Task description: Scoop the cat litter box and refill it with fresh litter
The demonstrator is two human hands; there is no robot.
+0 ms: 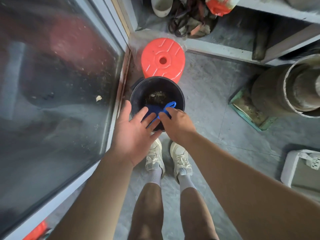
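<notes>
I see the blue scoop (pixel 156 110) held over the open black bin (pixel 180 96), which stands on the grey floor (pixel 207 94) right in front of my white shoes (pixel 155 157). Some pale litter lies at the bin's bottom. An orange stool (pixel 162 58) sits just behind the bin, and a dusty glass door (pixel 52 75) runs along the left. A grey-white tray (pixel 292 163) lies at the far right edge. My right hand (pixel 174 122) pinches the scoop's handle, fingers curled around it. My left hand (pixel 133 132) is spread flat, fingers apart, palm up beside the scoop's head, gripping nothing.
</notes>
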